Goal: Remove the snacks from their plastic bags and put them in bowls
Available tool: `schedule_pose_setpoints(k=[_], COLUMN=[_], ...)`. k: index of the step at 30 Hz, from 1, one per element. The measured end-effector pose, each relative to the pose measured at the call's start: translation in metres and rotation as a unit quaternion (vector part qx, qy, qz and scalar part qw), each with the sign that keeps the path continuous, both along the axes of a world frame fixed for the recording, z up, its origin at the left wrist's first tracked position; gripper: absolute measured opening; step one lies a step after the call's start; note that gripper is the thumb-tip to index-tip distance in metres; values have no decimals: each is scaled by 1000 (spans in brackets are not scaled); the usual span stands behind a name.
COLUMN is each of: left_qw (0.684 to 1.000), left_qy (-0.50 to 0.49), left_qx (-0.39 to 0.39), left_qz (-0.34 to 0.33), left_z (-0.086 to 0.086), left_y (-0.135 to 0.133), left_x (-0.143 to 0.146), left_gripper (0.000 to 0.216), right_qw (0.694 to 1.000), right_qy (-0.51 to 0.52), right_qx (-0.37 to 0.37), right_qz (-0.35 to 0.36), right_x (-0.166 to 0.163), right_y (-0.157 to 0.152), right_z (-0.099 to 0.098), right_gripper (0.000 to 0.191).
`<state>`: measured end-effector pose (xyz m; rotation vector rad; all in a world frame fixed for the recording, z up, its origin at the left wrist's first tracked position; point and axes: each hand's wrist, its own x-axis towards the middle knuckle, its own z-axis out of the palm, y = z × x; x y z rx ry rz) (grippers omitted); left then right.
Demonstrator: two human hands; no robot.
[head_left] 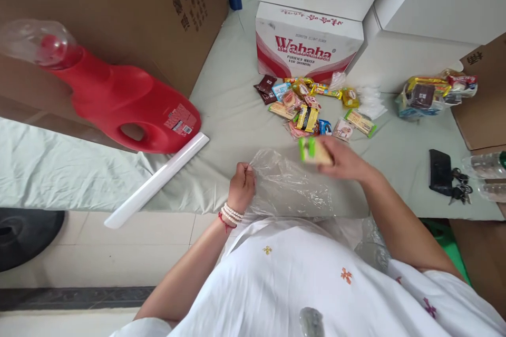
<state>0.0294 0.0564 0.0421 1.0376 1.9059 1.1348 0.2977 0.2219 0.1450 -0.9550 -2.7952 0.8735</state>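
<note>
My left hand [242, 188] is closed, pinching the edge of a clear plastic bag [288, 184] that lies on the pale green sheet in front of me. My right hand [342, 159] is closed on a small snack packet [312, 150] with green ends, held just above the bag's far edge; it is blurred by motion. Beyond it lies a pile of several small wrapped snacks [312, 107], spread on the sheet in front of a Wahaha water carton [308, 41].
A big red jug [118, 99] lies on its side at left beside a large cardboard box [118, 5]. A white strip [158, 179] sticks over the bed edge. At right: another bag of snacks [430, 94], a black phone [439, 171], keys [460, 189], clear bottles [486, 165].
</note>
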Motion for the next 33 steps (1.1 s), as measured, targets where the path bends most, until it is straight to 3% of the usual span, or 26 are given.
schedule_pose_setpoints(k=[2, 4, 7, 9, 13, 15, 18, 23, 27, 29, 31, 33], left_qw=[1000, 1000, 999, 998, 997, 996, 993, 981, 950, 938, 923, 878], left_qy=[12, 28, 44, 48, 77, 94, 115, 180, 301, 331, 297, 242], left_qx=[-5, -4, 11, 23, 20, 1, -30, -62, 40, 101, 136, 143], left_qz=[3, -1, -19, -23, 7, 14, 16, 31, 69, -14, -205, -387], left_z=[1, 3, 7, 9, 10, 7, 0, -6, -2, 2, 5, 4], left_y=[5, 13, 31, 46, 66, 68, 63, 50, 25, 8, -8, -20], left_x=[-1, 0, 10, 20, 34, 34, 28, 17, 4, -5, -13, -20], left_gripper=[22, 21, 17, 16, 16, 15, 11, 17, 52, 43, 32, 37], right_qw=[988, 979, 993, 999, 991, 989, 995, 987, 990, 995, 997, 996], right_qy=[-13, -31, -44, -45, -10, 12, -15, -104, -70, -10, 35, 47], right_qx=[-76, -90, -51, -26, 51, 90, 92, 91, 80, 62, 27, -6], right_qz=[131, 182, 93, 9, -123, -121, -25, 79, 90, 73, 71, 76], right_x=[6, 15, 48, 76, 102, 87, 36, -43, -34, -6, 27, 58], right_y=[-32, -49, -37, -15, 13, 8, -12, -27, -26, -36, -53, -74], right_z=[-8, -24, -48, -53, -31, -15, -5, -33, -46, -44, -45, -53], right_gripper=[60, 58, 55, 53, 50, 50, 51, 54, 70, 67, 57, 51])
